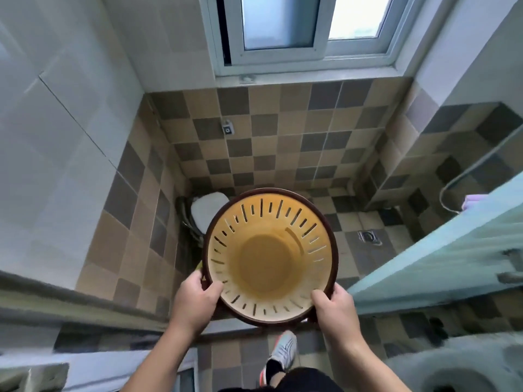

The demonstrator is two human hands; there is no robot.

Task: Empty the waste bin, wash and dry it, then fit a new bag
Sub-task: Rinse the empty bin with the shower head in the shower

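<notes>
Yellow plastic waste bin (pixel 270 257), empty, sits between your hands: left hand (pixel 195 299) and right hand (pixel 334 309) each clamp its dark rim. Beyond your fingers spread checkered brown-grey floor tiles (pixel 283 154), a floor drain (pixel 369 237), and a frosted window (pixel 305 29).

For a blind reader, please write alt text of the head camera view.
Two hands, left hand and right hand, hold an empty yellow slotted bin by its brown rim over a checkered tile floor; a floor drain lies to the right.
</notes>
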